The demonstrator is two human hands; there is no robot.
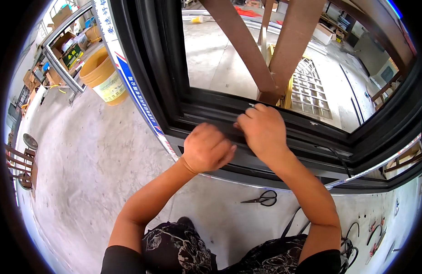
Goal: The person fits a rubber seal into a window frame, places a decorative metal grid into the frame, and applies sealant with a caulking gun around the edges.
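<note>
One large black window frame [311, 141] is being worked on by two hands, its lower rail lying crosswise in front of the person. The right hand [263, 130] is being held palm down over this rail with its fingers bent, probably so that force is being concentrated at the fingertips. The left hand [205, 147] is being held curled just beside it, blurred, at the near side of the rail; whether anything is being gripped by either hand cannot be told. The outer left edge is being covered by a white-and-blue film [129, 82], presumably so that the finish is being protected. The frame is apparently being backed by a stand, of which two broad brown beams [291, 41] are being seen through the opening, meeting low down.

One pair of scissors [265, 198] is being left on the concrete floor [92, 169] near the person, likely so that it is being kept within reach. Farther off, one yellow bucket [100, 73] is being seen at the left, and one white lattice panel [309, 86] beyond the frame at the right.
</note>
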